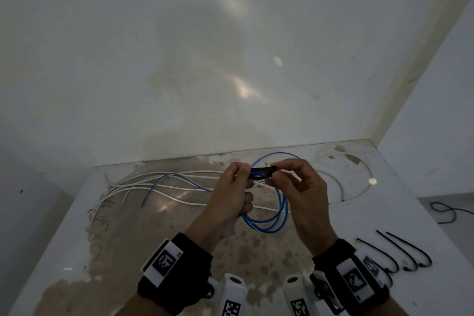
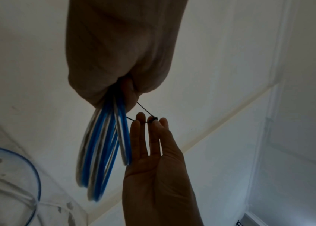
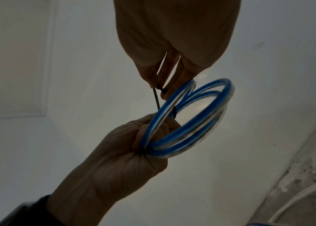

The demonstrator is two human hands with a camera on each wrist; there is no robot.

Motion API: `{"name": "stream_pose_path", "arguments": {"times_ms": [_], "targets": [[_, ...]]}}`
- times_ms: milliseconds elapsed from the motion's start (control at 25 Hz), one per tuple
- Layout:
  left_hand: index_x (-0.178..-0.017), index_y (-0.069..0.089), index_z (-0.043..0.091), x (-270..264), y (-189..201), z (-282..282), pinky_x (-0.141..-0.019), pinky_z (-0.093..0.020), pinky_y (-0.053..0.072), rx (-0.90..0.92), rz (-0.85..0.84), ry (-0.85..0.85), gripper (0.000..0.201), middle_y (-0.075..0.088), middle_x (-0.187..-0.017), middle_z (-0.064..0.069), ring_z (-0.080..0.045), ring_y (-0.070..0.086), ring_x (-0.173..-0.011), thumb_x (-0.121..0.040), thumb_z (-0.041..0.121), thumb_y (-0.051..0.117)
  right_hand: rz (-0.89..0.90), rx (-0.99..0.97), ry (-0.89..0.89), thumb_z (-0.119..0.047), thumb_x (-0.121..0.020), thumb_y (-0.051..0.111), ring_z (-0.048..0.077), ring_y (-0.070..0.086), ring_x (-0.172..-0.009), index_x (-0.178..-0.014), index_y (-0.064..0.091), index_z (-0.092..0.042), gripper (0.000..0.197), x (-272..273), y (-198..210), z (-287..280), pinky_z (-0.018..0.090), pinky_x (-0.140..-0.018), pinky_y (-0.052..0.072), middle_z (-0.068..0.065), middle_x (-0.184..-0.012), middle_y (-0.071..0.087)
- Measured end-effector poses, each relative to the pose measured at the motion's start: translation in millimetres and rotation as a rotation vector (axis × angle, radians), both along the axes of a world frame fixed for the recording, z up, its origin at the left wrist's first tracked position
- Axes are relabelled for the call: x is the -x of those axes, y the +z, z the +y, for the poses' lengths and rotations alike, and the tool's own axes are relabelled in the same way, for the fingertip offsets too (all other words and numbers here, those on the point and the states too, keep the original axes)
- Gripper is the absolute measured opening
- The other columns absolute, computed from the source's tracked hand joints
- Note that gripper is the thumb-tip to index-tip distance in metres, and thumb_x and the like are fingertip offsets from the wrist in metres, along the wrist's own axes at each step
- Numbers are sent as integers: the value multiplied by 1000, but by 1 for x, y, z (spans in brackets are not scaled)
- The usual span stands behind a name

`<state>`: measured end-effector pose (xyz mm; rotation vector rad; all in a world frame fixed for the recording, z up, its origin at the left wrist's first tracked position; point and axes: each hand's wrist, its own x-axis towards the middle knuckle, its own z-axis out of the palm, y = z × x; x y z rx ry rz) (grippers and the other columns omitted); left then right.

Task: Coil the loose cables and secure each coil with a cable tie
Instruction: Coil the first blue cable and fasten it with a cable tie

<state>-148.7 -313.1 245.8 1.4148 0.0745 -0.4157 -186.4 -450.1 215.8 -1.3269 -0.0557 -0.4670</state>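
Observation:
A blue cable coil (image 1: 272, 215) of several loops hangs above the table (image 1: 77, 226), gripped by my left hand (image 1: 243, 177). A black cable tie (image 1: 263, 169) loops around the top of the coil. My right hand (image 1: 274, 174) pinches the tie's head end between thumb and fingertips. In the left wrist view the blue cable coil (image 2: 103, 152) drops from my left hand (image 2: 122, 85), and the right hand (image 2: 152, 121) holds the tie head (image 2: 155, 119). In the right wrist view the tie strap (image 3: 21, 99) runs from my right hand (image 3: 159, 90) down to the left hand (image 3: 143, 137).
The blue cable's loose tail (image 1: 174, 176) trails left over several white cables (image 1: 166, 188) on the stained table. Three spare black ties (image 1: 406, 254) lie at the front right. A wall stands right behind the table. A black cord (image 1: 446, 213) lies on the floor beyond the right edge.

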Motion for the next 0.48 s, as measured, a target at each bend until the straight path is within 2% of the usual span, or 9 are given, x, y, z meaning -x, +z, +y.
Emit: {"name": "stream_pose_path", "arguments": {"times_ms": [160,320,480], "targets": [[-88,45,12,0,0,-1,-40,-20,18,-29,13,-5,25,41,-78,-5,-7,19,-41,-105,29,39,-5,-20,-12,9,-90,60,27,72,-92,-98,63,0,13,2,-1,0,33,-81,59,14,-97,71],[-88,43,12,1,-1,0,-40,-21,18,-62,-13,-25,25,38,-72,-2,-7,20,-41,-105,30,38,24,24,11,9,-91,60,25,73,-91,-99,63,1,12,1,-3,-3,31,-80,59,9,-95,73],[-89,45,11,3,-1,0,-41,-22,20,-129,-74,-40,25,40,-74,-5,-8,21,-41,-105,29,38,46,135,20,7,-89,63,20,73,-91,-100,64,-2,13,2,-3,-2,28,-81,59,2,-93,74]]}}
